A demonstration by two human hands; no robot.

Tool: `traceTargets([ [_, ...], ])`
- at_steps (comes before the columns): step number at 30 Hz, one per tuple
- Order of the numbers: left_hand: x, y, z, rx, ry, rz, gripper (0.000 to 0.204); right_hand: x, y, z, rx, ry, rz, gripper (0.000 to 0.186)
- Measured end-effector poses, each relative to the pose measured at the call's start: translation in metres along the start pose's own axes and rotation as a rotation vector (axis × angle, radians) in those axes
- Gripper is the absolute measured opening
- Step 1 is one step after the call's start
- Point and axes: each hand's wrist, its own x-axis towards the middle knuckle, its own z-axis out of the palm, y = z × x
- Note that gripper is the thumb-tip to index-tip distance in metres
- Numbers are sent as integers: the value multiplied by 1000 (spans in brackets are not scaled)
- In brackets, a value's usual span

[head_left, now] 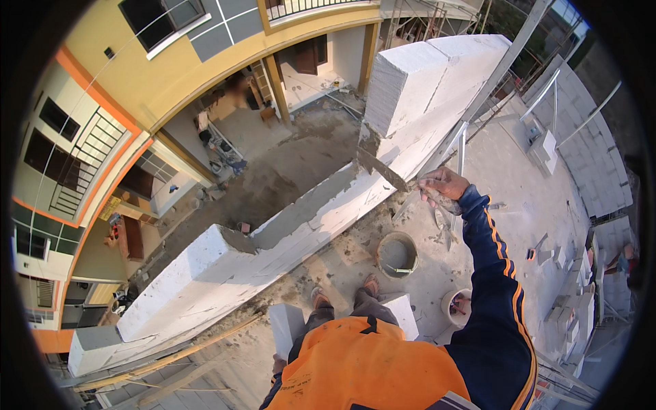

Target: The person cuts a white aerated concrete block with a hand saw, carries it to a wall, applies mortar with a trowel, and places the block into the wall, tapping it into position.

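Note:
My right hand [443, 186] is closed around the handle of a trowel [384, 171]. Its mortar-smeared blade reaches left to the low white block wall [307, 239], next to the end of a raised block [400, 89]. Grey mortar [307, 208] coats the wall's top in the gap between the raised blocks. Down by my left leg, my left hand [279, 364] is at the near edge of a loose pale block [287, 324] and seems to grip it; most of its fingers are hidden.
A round bucket of grey mortar [397, 254] stands on the floor by my feet, and a white bucket [458, 306] is farther right. Another white block [403, 314] is beside my right leg. Beyond the wall is a drop to the ground [273, 167] before a yellow house [205, 75].

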Motion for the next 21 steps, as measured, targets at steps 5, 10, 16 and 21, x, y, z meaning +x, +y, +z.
traceTargets([
  [5,-15,22,-7,-5,1,33,85,53,5,-30,83,94,38,37],
  [10,-71,55,-21,86,65,-11,85,-20,20,-48,99,71,96,38],
  [16,-97,78,-11,8,91,-37,80,-66,29,41,-540,355,-101,18],
  [21,-86,78,8,-1,61,-36,78,-21,39,141,-788,638,-93,45],
])
